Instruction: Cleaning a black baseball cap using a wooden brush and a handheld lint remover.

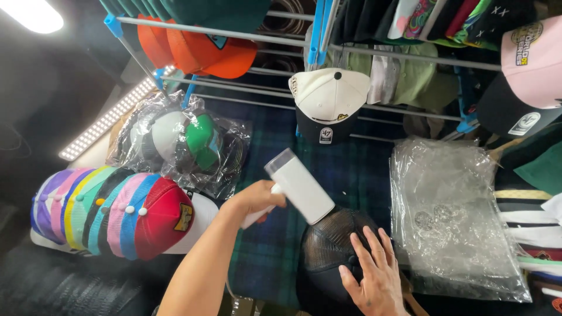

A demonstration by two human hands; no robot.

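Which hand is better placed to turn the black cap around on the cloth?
The right hand, probably. It already lies flat on the black cap, fingers spread over its mesh. The left hand is busy gripping the handle of the white steamer, whose head touches the cap's top.

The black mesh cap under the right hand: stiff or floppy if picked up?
The black mesh cap probably flexes at its mesh back, since the right hand steadies it. It looks light. Its domed shape suggests it may tip when pushed.
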